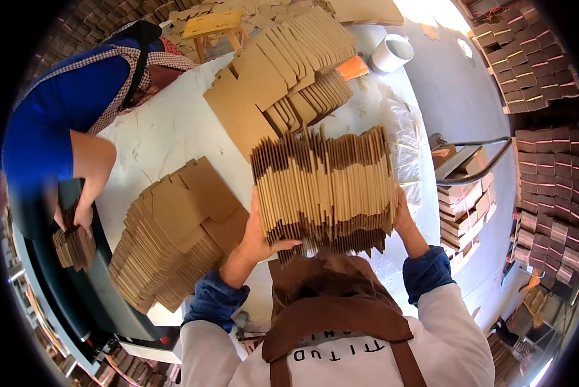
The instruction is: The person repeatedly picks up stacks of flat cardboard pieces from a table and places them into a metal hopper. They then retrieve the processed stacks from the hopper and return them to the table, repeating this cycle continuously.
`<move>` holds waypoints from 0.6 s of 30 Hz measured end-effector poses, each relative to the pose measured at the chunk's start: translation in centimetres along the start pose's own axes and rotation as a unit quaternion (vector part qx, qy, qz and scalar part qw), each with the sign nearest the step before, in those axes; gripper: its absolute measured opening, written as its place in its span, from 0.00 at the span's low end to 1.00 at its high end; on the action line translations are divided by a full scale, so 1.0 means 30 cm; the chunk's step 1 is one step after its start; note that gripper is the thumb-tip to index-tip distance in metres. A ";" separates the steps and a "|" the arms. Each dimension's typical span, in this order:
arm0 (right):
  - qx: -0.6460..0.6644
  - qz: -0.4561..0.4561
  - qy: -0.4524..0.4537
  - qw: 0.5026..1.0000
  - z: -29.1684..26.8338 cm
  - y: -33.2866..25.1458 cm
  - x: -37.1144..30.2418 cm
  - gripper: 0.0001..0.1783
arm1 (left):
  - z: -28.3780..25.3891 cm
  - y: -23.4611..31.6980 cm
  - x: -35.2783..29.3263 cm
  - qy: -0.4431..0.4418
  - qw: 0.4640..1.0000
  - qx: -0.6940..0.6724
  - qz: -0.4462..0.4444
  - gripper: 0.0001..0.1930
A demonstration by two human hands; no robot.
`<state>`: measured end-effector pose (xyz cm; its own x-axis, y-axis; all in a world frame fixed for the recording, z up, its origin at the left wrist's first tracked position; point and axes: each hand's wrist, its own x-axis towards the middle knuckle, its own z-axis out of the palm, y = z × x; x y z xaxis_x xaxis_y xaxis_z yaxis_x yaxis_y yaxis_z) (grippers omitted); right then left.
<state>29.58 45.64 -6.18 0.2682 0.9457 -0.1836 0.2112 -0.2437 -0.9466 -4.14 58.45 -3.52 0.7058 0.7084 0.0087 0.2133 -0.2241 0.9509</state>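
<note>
Between my two hands is a thick stack of flat cardboard boxes [325, 190], its many edges facing up. My left hand [258, 232] presses its left side, thumb across the lower front corner. At the right end my right hand [402, 213] grips it, fingers partly hidden behind the cardboard. A fanned pile of cardboard blanks [179, 226] lies on the white table [154, 145] to the left of my left hand. Beyond the held stack lies another fanned pile of cardboard blanks [283, 71].
A co-worker in blue [50, 122] leans in at the left, holding a small cardboard bundle [75, 248] over a dark green machine [102, 290]. A white cup-shaped container [391, 53] and an orange packet [352, 68] sit at the far edge. A cart [473, 161] and bundled cardboard stacks [550, 187] stand right.
</note>
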 end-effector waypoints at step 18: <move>-0.027 -0.274 -0.295 0.915 0.330 -0.561 -0.108 0.33 | 0.184 0.394 -0.897 0.297 0.920 -0.168 -0.194 0.34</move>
<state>15.86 48.79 7.71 -0.4423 0.8769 0.1882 0.2133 0.3067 -0.9276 -16.87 33.04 5.79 0.1052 0.9547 -0.2784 0.0795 0.2710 0.9593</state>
